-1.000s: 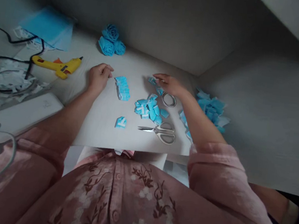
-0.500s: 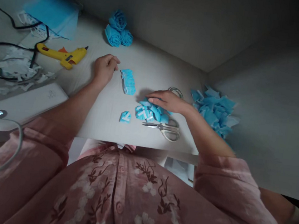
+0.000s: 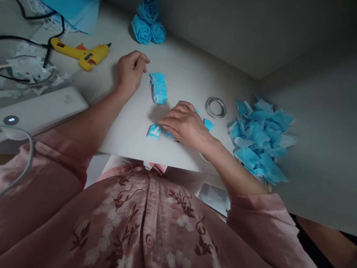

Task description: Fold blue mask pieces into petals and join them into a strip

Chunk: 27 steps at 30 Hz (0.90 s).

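My left hand [image 3: 132,73] rests on the table with its fingers curled in, and nothing shows in them. Just right of it lies a pleated blue strip [image 3: 158,88]. My right hand [image 3: 186,124] is stretched out palm down over the blue pieces [image 3: 208,124], hiding most of them. Its fingertips are close to a small folded blue piece [image 3: 154,131] with white marks; whether they touch it I cannot tell. The scissors are almost wholly hidden under my right hand and wrist.
A yellow glue gun [image 3: 84,54], a white power bank [image 3: 42,110] with a cable and white scraps [image 3: 28,61] lie left. Behind are blue face masks [image 3: 67,1] and three blue paper-like roses [image 3: 146,22]. A wire coil [image 3: 215,107] and a heap of blue petals [image 3: 262,135] lie right.
My right hand has moved left and toward me, from above the blue pieces to near the small folded piece, now covering the scissors. My left hand has stayed in place; the view has shifted slightly.
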Available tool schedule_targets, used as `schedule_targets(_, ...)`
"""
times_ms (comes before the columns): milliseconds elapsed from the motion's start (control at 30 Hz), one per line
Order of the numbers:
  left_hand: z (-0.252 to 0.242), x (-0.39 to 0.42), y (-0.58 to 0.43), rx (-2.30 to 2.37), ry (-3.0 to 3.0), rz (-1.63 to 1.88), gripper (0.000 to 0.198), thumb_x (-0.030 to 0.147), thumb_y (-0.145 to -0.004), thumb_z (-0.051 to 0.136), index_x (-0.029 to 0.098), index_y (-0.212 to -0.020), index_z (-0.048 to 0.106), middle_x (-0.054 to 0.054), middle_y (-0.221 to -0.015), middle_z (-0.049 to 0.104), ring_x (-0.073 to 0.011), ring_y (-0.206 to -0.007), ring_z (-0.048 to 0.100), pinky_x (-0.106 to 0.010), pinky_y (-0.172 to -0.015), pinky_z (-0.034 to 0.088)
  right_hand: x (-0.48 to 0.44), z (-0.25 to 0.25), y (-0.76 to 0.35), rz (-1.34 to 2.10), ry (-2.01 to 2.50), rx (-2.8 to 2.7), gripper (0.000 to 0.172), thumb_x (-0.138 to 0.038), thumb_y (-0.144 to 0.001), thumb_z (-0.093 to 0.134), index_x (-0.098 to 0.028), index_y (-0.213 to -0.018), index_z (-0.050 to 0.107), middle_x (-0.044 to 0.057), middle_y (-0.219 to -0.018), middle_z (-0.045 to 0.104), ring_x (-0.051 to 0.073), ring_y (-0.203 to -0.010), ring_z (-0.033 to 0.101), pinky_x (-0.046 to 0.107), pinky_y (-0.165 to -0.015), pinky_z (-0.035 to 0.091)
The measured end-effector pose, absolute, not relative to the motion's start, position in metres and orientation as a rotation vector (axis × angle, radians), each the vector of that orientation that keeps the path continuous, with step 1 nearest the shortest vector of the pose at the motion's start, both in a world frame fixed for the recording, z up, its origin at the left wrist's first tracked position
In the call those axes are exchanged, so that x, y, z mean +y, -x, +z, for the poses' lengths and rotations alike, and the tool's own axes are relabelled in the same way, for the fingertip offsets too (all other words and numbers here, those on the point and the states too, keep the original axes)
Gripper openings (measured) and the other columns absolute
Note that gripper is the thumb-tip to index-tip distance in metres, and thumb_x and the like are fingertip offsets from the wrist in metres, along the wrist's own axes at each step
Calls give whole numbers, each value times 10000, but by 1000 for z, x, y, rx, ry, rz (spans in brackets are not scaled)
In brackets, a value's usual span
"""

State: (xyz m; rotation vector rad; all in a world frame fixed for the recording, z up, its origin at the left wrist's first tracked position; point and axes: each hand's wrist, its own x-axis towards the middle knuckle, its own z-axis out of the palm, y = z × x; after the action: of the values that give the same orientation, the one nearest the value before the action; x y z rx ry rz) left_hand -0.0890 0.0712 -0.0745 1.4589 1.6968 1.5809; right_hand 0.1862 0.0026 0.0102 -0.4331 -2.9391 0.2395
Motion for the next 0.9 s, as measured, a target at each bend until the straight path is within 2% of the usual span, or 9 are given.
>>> schedule_targets(167, -57, 55, 70, 1679, -1425, 1847, 224, 205, -993, 534, 262, -815, 658, 58, -672, 626, -121, -661, 475, -346, -728, 384, 0, 7, -150, 205, 569, -3157, 268, -213, -1092, 536, -189, -1068, 802, 115, -1080, 784, 272, -1085, 623, 442, -988, 390)
schedule_targets(267, -51, 48, 61, 1580, -1510, 1912, 235, 330, -995, 552, 262, -814, 687, 38, -676, 655, -133, -656, 519, -362, -719, 403, -1, 9, -142, 268, 602, -3221, 210, -166, -1053, 573, -164, -1011, 779, 134, -1086, 774, 283, -1101, 629, 427, -958, 378)
schedule_targets(367, -45, 42, 52, 1455, -1515, 1948, 352, 494, -1000, 573, 246, -782, 696, 6, -670, 655, -147, -636, 557, -366, -688, 416, 5, 15, -149, 466, 620, -3110, 173, -157, -1016, 593, -171, -950, 752, 108, -1034, 779, 257, -1058, 658, 405, -980, 399)
schedule_targets(500, -34, 31, 39, 1237, -1394, 1632, 560, 756, -926, 602, 215, -838, 720, -41, -706, 674, -157, -607, 568, -325, -605, 419, 27, 27, -172, 726, 831, -2654, 79, -194, -943, 645, -206, -948, 723, 37, -952, 788, 204, -918, 701, 350, -941, 475)
schedule_targets(567, -28, 23, 32, 1169, -1306, 1409, 658, 826, -913, 562, 190, -862, 721, -71, -733, 689, -170, -620, 598, -306, -573, 422, 38, 29, -181, 794, 894, -2418, 72, -256, -919, 666, -221, -964, 709, 23, -949, 784, 199, -903, 712, 337, -898, 511)
schedule_targets(700, -20, 13, 25, 1102, -1276, 1197, 648, 798, -915, 561, 175, -818, 712, -80, -720, 677, -176, -622, 619, -289, -542, 430, 56, 21, -189, 938, 923, -2167, 191, -353, -889, 690, -225, -1031, 689, 4, -891, 766, 188, -883, 730, 345, -907, 552)
schedule_targets(767, -19, 12, 24, 1089, -1313, 1174, 553, 723, -882, 656, 178, -803, 708, -60, -703, 662, -162, -616, 605, -278, -541, 435, 60, 13, -190, 989, 942, -2100, 235, -370, -886, 695, -224, -1069, 688, -10, -854, 758, 179, -868, 733, 349, -928, 558)
schedule_targets(900, -20, 12, 23, 1149, -1351, 1183, 367, 518, -728, 846, 190, -797, 697, 6, -631, 615, -124, -580, 540, -247, -540, 409, 62, 4, -190, 1075, 935, -2031, 317, -426, -898, 711, -224, -1142, 719, -2, -874, 779, 182, -879, 748, 360, -946, 570)
